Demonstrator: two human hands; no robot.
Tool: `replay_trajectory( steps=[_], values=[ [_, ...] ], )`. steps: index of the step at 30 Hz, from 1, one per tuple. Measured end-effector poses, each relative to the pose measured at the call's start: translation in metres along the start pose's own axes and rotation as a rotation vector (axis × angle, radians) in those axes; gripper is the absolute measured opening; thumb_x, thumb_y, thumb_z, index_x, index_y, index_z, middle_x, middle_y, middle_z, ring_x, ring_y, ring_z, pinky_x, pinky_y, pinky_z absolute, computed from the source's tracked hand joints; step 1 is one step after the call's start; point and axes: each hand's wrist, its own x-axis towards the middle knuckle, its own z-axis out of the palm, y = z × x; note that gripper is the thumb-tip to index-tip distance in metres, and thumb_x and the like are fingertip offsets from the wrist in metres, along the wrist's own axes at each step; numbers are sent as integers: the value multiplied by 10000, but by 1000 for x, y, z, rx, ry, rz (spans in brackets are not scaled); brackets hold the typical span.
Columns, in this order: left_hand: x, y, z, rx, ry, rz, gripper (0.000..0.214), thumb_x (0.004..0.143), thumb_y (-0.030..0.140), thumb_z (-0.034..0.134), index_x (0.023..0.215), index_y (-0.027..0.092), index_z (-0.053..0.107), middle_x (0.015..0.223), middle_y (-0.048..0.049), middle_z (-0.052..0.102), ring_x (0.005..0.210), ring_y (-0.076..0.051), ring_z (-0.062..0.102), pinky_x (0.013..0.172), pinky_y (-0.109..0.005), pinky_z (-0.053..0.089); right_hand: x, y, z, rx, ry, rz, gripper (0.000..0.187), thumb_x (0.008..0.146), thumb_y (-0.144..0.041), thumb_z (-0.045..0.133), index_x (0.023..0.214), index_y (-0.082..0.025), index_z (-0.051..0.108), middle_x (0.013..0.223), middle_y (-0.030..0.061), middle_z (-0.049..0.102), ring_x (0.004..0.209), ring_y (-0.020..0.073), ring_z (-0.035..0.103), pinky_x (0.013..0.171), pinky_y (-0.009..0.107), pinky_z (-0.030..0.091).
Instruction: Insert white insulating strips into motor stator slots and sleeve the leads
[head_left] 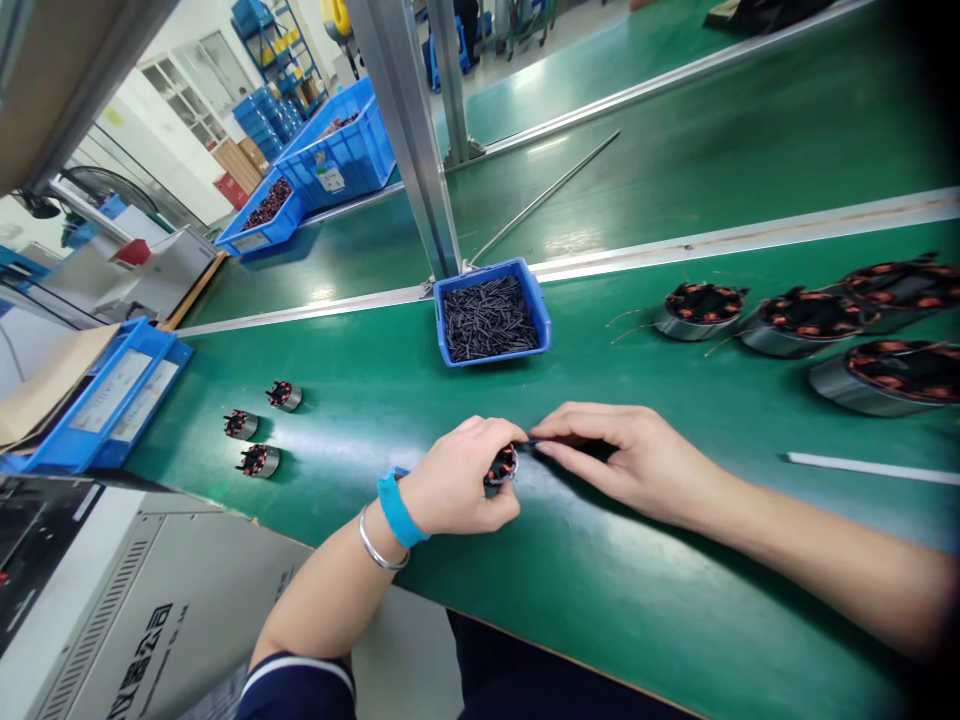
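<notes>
My left hand (457, 485) is closed around a small motor stator (502, 466) with copper-coloured windings, held just above the green belt (390, 400). My right hand (615, 455) pinches a thin black sleeve piece (529, 442) at the stator's top edge. A small blue tray (491, 312) full of black sleeve pieces sits just beyond my hands. Three small stators (256, 425) stand on the belt to the left.
Several larger stators (810, 325) lie at the right of the belt. A white strip (870, 467) lies at right. A grey machine (112, 600) stands at lower left, a blue document tray (105, 400) above it. A metal post (409, 120) and blue crates (330, 150) stand behind.
</notes>
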Motion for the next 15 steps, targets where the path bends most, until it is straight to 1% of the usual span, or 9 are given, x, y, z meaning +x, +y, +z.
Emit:
replay_trajectory(
  steps=[3, 10, 12, 15],
  values=[
    [0, 0, 0, -9, -7, -10, 386, 700, 153, 545, 1082, 194, 510, 986, -74, 625, 904, -233, 584, 835, -390, 528, 0, -1, 1, -42, -22, -40, 226, 909, -286, 522, 852, -215, 728, 822, 58, 751, 729, 179, 697, 691, 301, 557],
    [0, 0, 0, -14, 9, -8, 369, 692, 156, 545, 1058, 183, 507, 955, -75, 614, 880, -228, 577, 810, -379, 531, 1, 2, 5, -122, -33, -75, 251, 927, -277, 481, 868, -210, 716, 830, 54, 758, 723, 178, 703, 674, 295, 542],
    [0, 0, 0, -13, 13, 6, 365, 692, 153, 542, 1055, 177, 506, 957, -80, 616, 882, -230, 575, 812, -381, 530, 0, 2, 6, -169, -35, -74, 262, 925, -270, 464, 871, -208, 712, 824, 55, 759, 714, 179, 703, 661, 291, 533],
    [0, 0, 0, -21, 16, -7, 365, 693, 155, 548, 1055, 176, 500, 957, -83, 615, 884, -234, 579, 811, -386, 531, 0, -2, 8, -291, -19, -32, 267, 908, -268, 450, 832, -213, 700, 768, 51, 753, 648, 181, 685, 595, 289, 496]
  ],
)
